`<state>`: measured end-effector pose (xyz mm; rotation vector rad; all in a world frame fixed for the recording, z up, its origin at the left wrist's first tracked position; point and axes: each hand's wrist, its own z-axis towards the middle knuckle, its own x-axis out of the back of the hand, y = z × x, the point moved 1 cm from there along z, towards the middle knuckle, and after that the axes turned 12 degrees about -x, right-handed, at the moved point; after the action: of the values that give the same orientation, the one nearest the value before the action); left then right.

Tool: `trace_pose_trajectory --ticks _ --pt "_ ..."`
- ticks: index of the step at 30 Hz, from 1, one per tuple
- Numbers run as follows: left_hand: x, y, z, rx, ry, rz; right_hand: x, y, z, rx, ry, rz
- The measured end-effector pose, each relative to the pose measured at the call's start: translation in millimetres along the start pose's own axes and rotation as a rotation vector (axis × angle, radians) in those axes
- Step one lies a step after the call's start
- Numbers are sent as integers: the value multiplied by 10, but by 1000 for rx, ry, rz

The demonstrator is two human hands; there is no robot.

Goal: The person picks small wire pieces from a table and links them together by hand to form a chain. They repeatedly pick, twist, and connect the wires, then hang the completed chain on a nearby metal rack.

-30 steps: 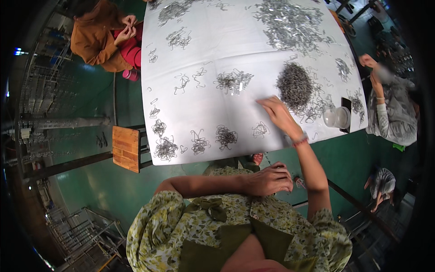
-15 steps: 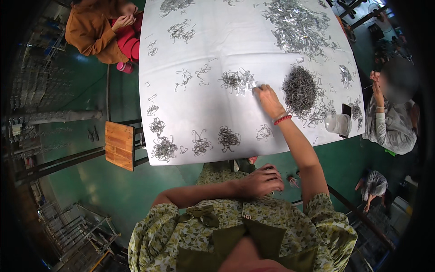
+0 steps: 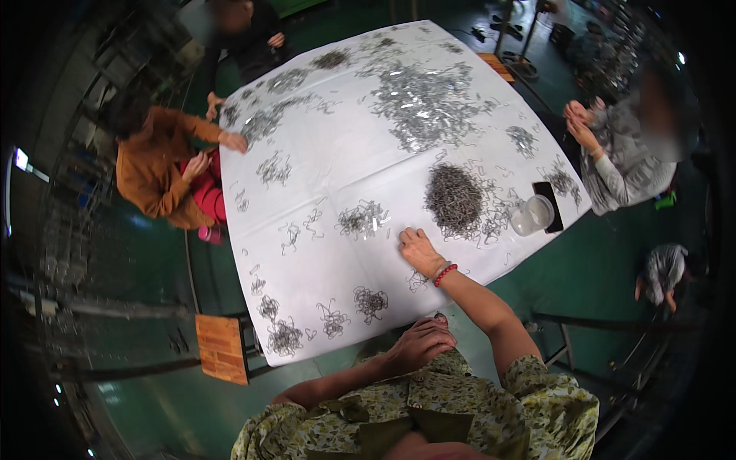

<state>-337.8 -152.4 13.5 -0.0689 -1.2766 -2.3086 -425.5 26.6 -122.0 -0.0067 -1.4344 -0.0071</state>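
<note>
My right hand (image 3: pixel 419 251), with a red bead bracelet (image 3: pixel 445 274), is over the white table with its fingers curled. Anything in its fingertips is too small to make out. Just left of it lies a small heap of bent wire hooks and shiny strips (image 3: pixel 363 220). A large dense pile of dark wire hooks (image 3: pixel 454 201) is beyond it to the right. My left hand (image 3: pixel 422 342) is closed in front of my body by the table's near edge; what it holds, if anything, is hidden. Several hook clusters (image 3: pixel 371 303) lie along the near side.
A broad spread of shiny metal pieces (image 3: pixel 422 103) covers the table's far part. A clear plastic cup (image 3: pixel 530 216) stands beside a dark phone (image 3: pixel 549 201) at right. People sit left, far left and right. A wooden stool (image 3: pixel 221 349) stands near the left corner.
The view has shifted, showing more of the table's far side. My right hand has drawn back from the small heap. The person at left now reaches an arm onto the table.
</note>
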Motion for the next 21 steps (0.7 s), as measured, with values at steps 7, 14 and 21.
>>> trace_pose_trajectory --ticks 7,14,21 --pt "-12 65 28 21 -69 36 -74 10 28 -94 -145 215" --pt "-238 65 250 -72 -96 -78 1255 286 -905 -657 172 1024" --pt "-366 -15 419 159 32 -246 2597 43 -2135 -866 372 1367"
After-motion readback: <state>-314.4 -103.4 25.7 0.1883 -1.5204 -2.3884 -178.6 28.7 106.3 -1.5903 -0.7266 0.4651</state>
